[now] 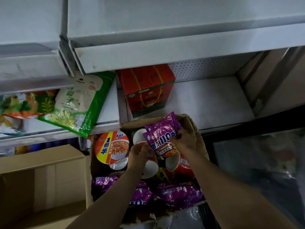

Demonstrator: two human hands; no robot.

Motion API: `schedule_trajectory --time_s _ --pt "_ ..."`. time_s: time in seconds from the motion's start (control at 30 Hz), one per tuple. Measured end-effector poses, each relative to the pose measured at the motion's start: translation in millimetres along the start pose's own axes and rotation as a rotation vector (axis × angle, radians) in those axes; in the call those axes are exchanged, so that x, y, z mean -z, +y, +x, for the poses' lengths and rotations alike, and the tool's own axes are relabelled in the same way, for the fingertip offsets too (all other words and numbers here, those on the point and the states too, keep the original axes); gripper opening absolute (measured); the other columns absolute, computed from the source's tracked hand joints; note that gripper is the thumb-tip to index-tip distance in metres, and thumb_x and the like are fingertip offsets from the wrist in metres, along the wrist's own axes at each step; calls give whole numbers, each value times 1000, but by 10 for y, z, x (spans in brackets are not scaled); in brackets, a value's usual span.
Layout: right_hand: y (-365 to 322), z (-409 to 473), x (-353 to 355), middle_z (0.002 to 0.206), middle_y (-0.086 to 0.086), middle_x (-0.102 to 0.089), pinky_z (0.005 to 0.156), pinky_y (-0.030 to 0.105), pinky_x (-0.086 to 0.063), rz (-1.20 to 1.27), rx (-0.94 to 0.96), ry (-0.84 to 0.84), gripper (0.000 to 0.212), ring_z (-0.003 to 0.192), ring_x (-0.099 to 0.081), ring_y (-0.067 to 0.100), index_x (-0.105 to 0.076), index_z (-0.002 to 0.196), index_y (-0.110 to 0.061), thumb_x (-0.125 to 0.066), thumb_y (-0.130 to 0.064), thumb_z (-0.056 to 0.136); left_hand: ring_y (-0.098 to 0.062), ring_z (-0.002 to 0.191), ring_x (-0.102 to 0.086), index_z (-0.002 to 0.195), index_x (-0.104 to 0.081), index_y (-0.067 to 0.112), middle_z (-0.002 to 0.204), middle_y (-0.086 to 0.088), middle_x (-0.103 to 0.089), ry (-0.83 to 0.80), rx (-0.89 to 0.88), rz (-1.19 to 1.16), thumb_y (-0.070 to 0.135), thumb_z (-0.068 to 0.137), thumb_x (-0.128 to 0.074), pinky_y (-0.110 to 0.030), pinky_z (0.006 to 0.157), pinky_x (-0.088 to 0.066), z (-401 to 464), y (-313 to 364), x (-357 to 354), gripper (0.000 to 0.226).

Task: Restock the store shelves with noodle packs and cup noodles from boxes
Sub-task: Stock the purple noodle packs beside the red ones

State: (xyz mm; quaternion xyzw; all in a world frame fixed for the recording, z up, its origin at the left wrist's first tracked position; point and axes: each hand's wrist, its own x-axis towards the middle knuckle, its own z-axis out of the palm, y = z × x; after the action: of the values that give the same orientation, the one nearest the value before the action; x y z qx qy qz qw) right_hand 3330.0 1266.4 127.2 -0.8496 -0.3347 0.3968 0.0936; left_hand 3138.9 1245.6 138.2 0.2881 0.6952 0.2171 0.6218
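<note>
Right hand (183, 142) pinches two purple noodle packs (162, 138) to shelve together, left hand (140, 154) curls round a cup (151, 167) in the box (193, 128).

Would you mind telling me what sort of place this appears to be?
Most likely a shop aisle during restocking: white metal shelves with a perforated back panel, a red gift box on the lowest shelf, and an open cardboard box of cup noodles and purple noodle packs.

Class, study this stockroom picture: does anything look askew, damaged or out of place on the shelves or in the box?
Yes. The green bag lies tilted on the left shelf, its corner hanging over the front edge. In the open box, cup noodles lie tipped on their sides, and the box's near edge looks torn.
</note>
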Motion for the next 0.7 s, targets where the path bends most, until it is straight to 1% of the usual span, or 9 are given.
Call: schedule_trajectory --time_s 0.07,0.13,0.2,0.27,0.33,0.43,0.6,0.63,0.7 --pt "7 42 -30 118 5 -70 82 33 -56 63 -17 -25 42 106 -68 25 -64 117 -18 -78 -39 84 -26 101 -67 107 -62 25 107 -7 -69 5 -6 11 37 97 -62 -45 87 -57 37 -19 16 15" --pt "38 65 -55 117 2 -71 72 26 -51 66 -20 -14 52 103 -69 23 -63 123 -19 -81 -41 80 -24 98 -68 99 -63 28 104 -6 -69 8 -12 16 35 98 -61 -40 80 -58 66 -32 31 7" --pt "133 96 -121 121 0 -69 83 33 -52 33 -25 -5 64 112 -65 25 -59 128 -27 -82 -51 73 -21 94 -68 109 -66 20 105 -8 -70 7 -8 35 37 98 -61 -26 63 -54 93 -59 38 21" --pt "253 138 -190 125 0 -66 99 43 -48 -78 -5 -10 65 126 -54 30 -58 128 -32 -78 -58 72 -21 93 -70 119 -66 14 107 -9 -71 8 -12 48 42 97 -61 -20 56 -51 120 -116 52 36" --pt "272 91 -187 123 4 -66 100 43 -46 -106 -1 -12 57 127 -52 34 -60 125 -29 -75 -54 77 -21 96 -69 120 -63 15 110 -8 -70 7 -3 37 45 96 -62 -26 63 -54 107 -128 70 38" --pt "225 -35 -118 117 7 -70 88 37 -51 -37 10 -29 44 112 -64 32 -62 125 -19 -74 -36 86 -23 100 -66 119 -60 18 110 -6 -68 12 10 15 41 98 -61 -39 78 -58 79 -87 95 32" --pt "196 -305 -56 119 6 -71 90 33 -49 207 -14 4 42 113 -65 30 -62 127 -18 -76 -28 88 -27 102 -66 125 -61 14 113 -9 -68 -4 -26 94 44 98 -59 -48 88 -58 -52 46 170 41" --pt "190 -363 -30 117 4 -71 93 38 -52 295 -23 -2 41 111 -67 29 -64 124 -22 -79 -30 86 -26 102 -66 123 -63 15 111 -8 -69 -10 -38 111 44 98 -58 -48 88 -58 -88 80 188 39" --pt "182 -515 69 109 -1 -72 93 47 -56 446 -48 -25 36 104 -69 25 -67 114 -31 -82 -33 82 -20 91 -68 113 -67 16 97 -4 -71 1 -65 134 40 100 -57 -37 77 -57 -229 213 267 29"
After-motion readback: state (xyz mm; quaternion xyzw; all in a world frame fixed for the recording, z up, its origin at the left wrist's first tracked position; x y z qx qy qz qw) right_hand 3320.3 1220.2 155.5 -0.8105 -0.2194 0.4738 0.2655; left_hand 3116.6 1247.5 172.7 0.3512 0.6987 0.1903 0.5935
